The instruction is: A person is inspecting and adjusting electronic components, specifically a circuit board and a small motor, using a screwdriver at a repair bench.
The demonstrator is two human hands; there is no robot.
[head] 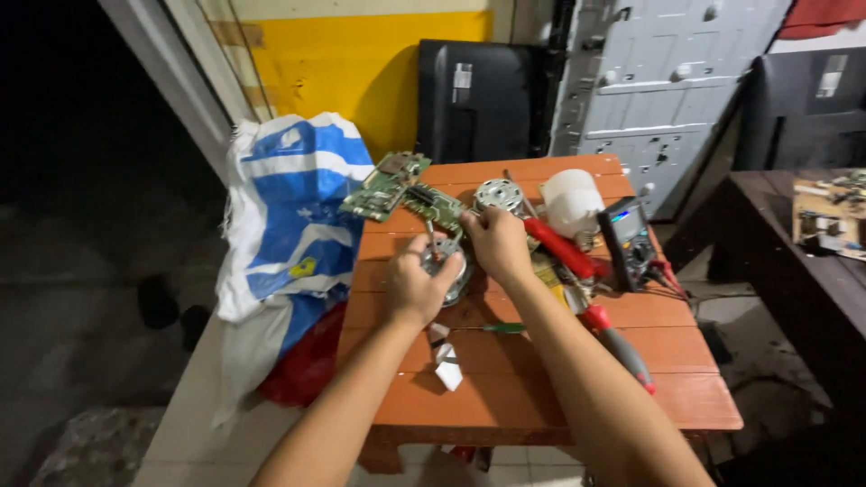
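A white plastic tub [572,200] stands at the back of an orange wooden table [541,397], its contents out of sight. The left hand [417,284] is closed around a round metal motor [448,268], half hidden; the right hand [496,243] pinches a green circuit board [435,205] above it.

Both hands are meeting over a small orange wooden desk [541,397]. The left hand [413,287] is cupping a round metal motor part [448,268], and the right hand [498,243] is pinching at its top edge, just beside a green circuit board [386,185]. A second round metal part [498,194] is lying behind the right hand. A black multimeter [628,242], red-handled tools [564,248] and a white plastic container [572,200] are sitting to the right. A green screwdriver [494,328] is lying between the forearms, near a scrap of white paper [446,372]. A blue-and-white sack [290,207] is leaning against the desk's left side.
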